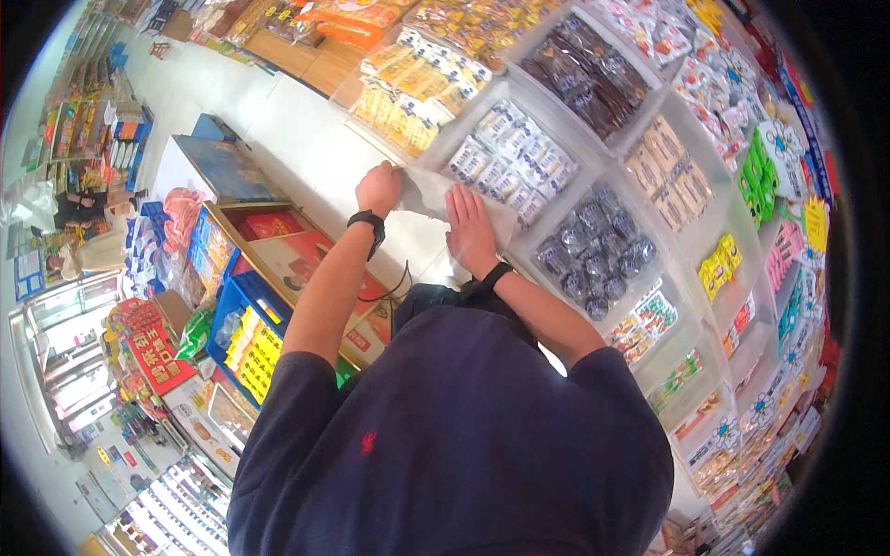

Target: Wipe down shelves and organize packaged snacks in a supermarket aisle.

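Observation:
A clear plastic panel or sheet (425,192) spans the space between my hands, along the front of the snack bins. My left hand (378,190) is closed at its left end, with the fingertips partly hidden. My right hand (471,228) lies flat on its right part, fingers stretched out and pointing away from me. Just beyond my right hand is a bin of white-and-blue wrapped snacks (513,157). To its right, another bin holds dark round wrapped snacks (595,250). Whether the panel is fixed to the bins or loose, I cannot tell.
Rows of clear bins (619,159) with packaged snacks rise to the right. Yellow-wrapped snacks (408,88) fill a bin ahead. On the left stand cartons (295,264) and a blue crate (219,345) with yellow packs. Pale floor tiles (287,120) run between. A person (88,202) is far left.

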A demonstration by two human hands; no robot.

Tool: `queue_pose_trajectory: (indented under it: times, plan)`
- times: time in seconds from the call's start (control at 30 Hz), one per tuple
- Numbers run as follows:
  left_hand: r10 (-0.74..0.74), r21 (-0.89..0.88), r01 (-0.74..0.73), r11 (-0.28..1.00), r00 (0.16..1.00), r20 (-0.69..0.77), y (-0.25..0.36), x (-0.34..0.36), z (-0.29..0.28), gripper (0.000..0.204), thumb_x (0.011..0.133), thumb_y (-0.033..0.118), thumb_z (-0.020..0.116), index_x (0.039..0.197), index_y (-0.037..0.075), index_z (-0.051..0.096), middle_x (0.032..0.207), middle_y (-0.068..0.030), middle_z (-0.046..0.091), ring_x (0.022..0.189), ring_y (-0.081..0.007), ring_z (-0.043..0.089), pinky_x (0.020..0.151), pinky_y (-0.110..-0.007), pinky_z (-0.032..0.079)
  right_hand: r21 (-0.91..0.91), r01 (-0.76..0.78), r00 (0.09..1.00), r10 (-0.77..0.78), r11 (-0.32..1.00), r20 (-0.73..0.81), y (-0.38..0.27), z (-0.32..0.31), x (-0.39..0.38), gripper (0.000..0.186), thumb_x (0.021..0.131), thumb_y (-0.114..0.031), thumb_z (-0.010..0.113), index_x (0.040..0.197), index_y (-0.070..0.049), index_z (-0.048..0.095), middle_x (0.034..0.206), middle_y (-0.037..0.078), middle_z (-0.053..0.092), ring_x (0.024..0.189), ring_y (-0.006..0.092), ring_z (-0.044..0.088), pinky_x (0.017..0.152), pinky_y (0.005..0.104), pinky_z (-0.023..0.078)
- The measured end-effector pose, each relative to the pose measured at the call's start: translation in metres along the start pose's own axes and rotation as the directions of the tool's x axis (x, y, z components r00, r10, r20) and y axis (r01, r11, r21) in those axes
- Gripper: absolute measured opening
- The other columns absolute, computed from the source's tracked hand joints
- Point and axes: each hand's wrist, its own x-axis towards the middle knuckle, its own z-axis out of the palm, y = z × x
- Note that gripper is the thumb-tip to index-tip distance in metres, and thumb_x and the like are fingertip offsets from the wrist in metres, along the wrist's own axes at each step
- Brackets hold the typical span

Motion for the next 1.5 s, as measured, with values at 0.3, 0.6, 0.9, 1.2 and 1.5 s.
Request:
queue_pose_trajectory:
  times: [0.3,0.6,0.9,1.2,1.5]
  plan:
    - [0.039,-0.150,-0.057,0.987,0.992,-0.119,-0.051,0.082,-0.021,0.023,0.094,0.024,0.052,0.096,0.005,0.065,0.099,-0.0184,0.069,0.092,-0.0400,0.067,0.081,-0.051,0.053,-0.044,-0.018,1.000,0.018,0.999,0.002,-0.035,0.019,0.087,0.080,0.081,-0.017,0.069,0.150,0.004,0.034,0.159,0.019,0.032,0.149,0.0331,0.027,0.123,0.0450,0.020]
    - [0.115,-0.252,-0.133,0.959,0.990,-0.085,-0.110,0.184,-0.047,0.022,0.092,0.024,0.055,0.097,0.005,0.065,0.105,-0.0167,0.068,0.094,-0.0404,0.066,0.079,-0.051,0.053,-0.107,-0.121,0.992,0.116,0.987,-0.053,-0.082,0.052,0.181,0.082,0.079,-0.018,0.071,0.149,0.004,0.036,0.155,0.020,0.038,0.146,0.0350,0.032,0.122,0.0461,0.023]
    - [0.098,-0.366,-0.096,0.926,0.995,-0.013,-0.196,0.247,-0.077,0.024,0.093,0.025,0.058,0.102,0.003,0.060,0.100,-0.0201,0.068,0.096,-0.0409,0.066,0.080,-0.052,0.053,-0.172,-0.161,0.987,0.156,0.972,-0.040,-0.136,0.080,0.278,0.086,0.079,-0.020,0.071,0.152,0.002,0.032,0.159,0.019,0.030,0.149,0.0338,0.025,0.122,0.0498,0.021]
    - [0.005,-0.539,-0.032,0.842,0.999,-0.051,-0.298,0.270,-0.084,0.025,0.090,0.025,0.060,0.097,0.001,0.062,0.088,-0.0244,0.067,0.089,-0.0441,0.064,0.078,-0.053,0.050,-0.076,-0.040,0.999,0.040,0.996,0.001,-0.165,0.099,0.367,0.081,0.079,-0.021,0.073,0.149,0.001,0.038,0.158,0.021,0.032,0.149,0.0357,0.026,0.122,0.0500,0.021]
    - [0.068,-0.856,0.022,0.516,0.995,0.067,-0.346,0.334,-0.167,0.022,0.092,0.020,0.065,0.096,-0.001,0.066,0.081,-0.0098,0.068,0.076,-0.0189,0.065,0.070,-0.032,0.052,0.005,0.007,0.998,-0.007,1.000,0.057,-0.177,0.126,0.480,0.080,0.079,-0.017,0.073,0.150,-0.005,0.038,0.157,0.021,0.033,0.144,0.0375,0.034,0.119,0.0486,0.030]
